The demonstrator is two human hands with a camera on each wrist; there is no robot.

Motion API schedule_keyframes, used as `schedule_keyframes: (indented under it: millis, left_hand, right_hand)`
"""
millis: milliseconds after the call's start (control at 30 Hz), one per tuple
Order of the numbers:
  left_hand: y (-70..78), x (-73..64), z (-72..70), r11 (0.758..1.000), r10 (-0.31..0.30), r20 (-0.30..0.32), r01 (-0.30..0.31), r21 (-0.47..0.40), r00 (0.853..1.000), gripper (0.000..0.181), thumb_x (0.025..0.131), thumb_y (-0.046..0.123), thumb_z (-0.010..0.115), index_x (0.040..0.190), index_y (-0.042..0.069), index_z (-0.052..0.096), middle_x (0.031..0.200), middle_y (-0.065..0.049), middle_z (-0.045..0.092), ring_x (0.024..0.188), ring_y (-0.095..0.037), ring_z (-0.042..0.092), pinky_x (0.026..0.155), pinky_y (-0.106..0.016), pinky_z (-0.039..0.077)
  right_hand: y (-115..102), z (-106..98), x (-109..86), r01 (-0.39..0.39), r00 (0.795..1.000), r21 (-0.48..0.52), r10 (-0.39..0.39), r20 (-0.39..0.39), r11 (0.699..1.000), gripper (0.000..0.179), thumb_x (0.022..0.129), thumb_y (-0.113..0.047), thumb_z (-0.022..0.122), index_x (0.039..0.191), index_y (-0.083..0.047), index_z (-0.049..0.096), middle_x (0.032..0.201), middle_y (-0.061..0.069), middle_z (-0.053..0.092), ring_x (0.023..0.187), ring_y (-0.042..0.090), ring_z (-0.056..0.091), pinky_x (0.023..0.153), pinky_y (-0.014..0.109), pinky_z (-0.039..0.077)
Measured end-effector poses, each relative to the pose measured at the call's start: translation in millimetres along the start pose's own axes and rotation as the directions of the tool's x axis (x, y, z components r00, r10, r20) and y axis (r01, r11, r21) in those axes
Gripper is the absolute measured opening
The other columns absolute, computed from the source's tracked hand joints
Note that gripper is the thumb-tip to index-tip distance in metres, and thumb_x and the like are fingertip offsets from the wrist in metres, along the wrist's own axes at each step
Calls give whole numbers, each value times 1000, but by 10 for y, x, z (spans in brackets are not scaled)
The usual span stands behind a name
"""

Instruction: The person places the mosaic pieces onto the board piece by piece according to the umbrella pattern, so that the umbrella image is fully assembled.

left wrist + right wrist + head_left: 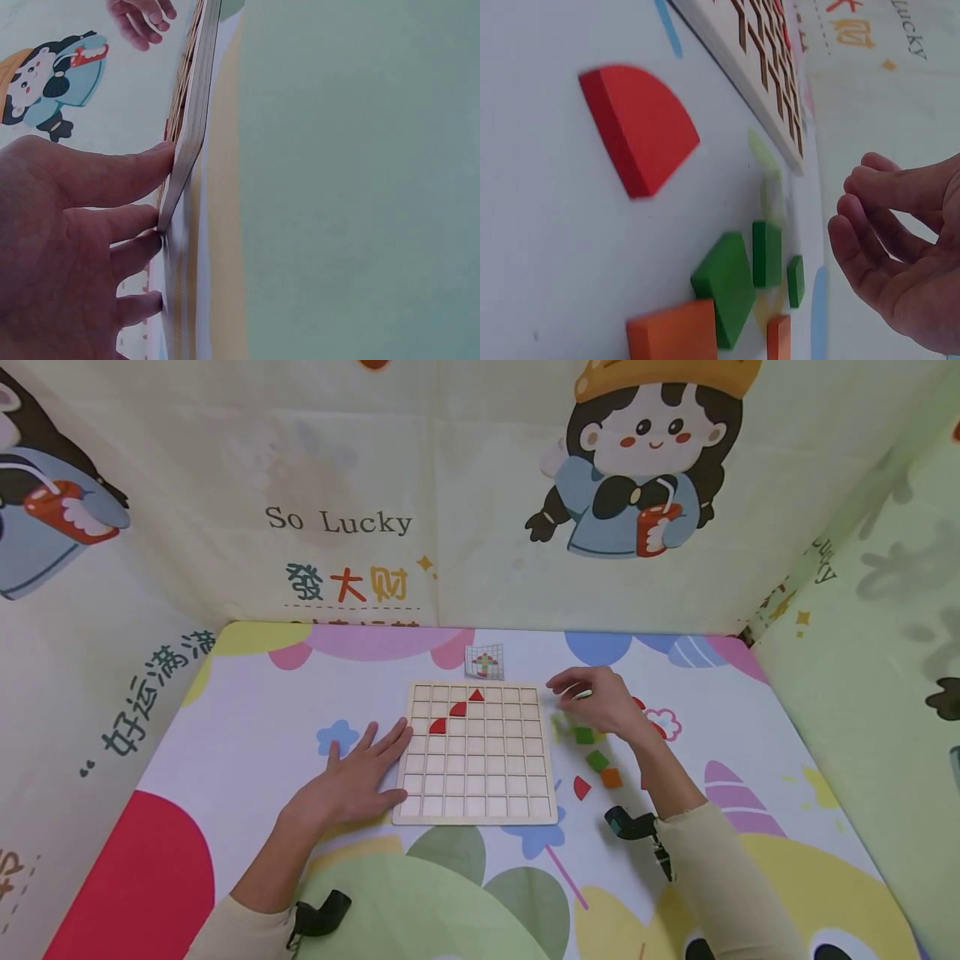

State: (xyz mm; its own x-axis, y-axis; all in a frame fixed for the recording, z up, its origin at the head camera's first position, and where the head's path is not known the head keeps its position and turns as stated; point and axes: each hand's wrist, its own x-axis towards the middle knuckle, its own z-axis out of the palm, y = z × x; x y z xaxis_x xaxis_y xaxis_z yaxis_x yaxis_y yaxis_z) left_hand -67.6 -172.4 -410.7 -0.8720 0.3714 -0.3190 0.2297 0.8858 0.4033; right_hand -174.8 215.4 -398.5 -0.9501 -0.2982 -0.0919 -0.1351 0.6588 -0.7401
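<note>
Head view: the left hand, fingers spread, touches the board just right of it; the board's sides run away from the person, its red triangle pointing likewise. Beyond lies a card; green blocks lie just nearer than the right hand, fingers loosely bent.

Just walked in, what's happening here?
A person's left hand touches the left edge of a gridded board. Their right hand hovers to its right, apparently holding nothing. Three red pieces sit on the grid; loose green pieces and an orange piece lie right of it.
</note>
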Motion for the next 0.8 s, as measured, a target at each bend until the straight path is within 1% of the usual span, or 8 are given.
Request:
schedule_keyframes:
  millis: [167, 267, 500, 633, 800]
  left_hand:
    - [-13, 0, 4, 1000, -3, -1, 3, 6, 1000, 89, 95, 36, 69, 168, 16, 21, 177, -2, 14, 160, -47, 10, 112, -87, 6]
    - [-18, 5, 7, 1000, -3, -1, 3, 7, 1000, 89, 95, 36, 69, 168, 17, 22, 176, -2, 14, 160, -46, 10, 112, -87, 6]
    - [-20, 11, 10, 1000, -4, 1, 4, 9, 1000, 89, 96, 36, 70, 168, 16, 21, 177, -2, 14, 160, -46, 10, 112, -87, 5]
    - [-22, 10, 10, 1000, -6, 1, 6, 9, 1000, 89, 96, 37, 69, 168, 17, 21, 177, -1, 13, 161, -46, 9, 112, -87, 5]
    - [-22, 16, 6, 1000, 2, 6, -2, 2, 1000, 88, 96, 37, 68, 168, 17, 21, 177, -1, 13, 160, -47, 10, 112, -87, 5]
  right_hand:
    - [121, -84, -9, -45, 998, -3, 44, -35, 999, 31, 94, 0, 68, 124, -7, 75, 121, 15, 74, 107, 30, 69, 83, 27, 55]
    - [175, -111, -10, -79, 996, -7, 79, -49, 997, 32, 94, -1, 67, 124, -7, 74, 124, 15, 73, 111, 32, 66, 81, 27, 55]
    - [234, -120, -10, -199, 979, -25, 197, -57, 980, 36, 92, 0, 63, 126, -8, 73, 130, 17, 68, 119, 36, 61, 81, 33, 58]
    - [264, -115, -12, -236, 971, -39, 234, -54, 971, 40, 90, 2, 62, 127, -8, 73, 131, 20, 67, 119, 37, 61, 82, 35, 59]
    - [300, -102, -4, -277, 960, -55, 274, -53, 959, 40, 89, 3, 63, 126, -8, 73, 128, 21, 66, 116, 37, 60, 82, 36, 59]
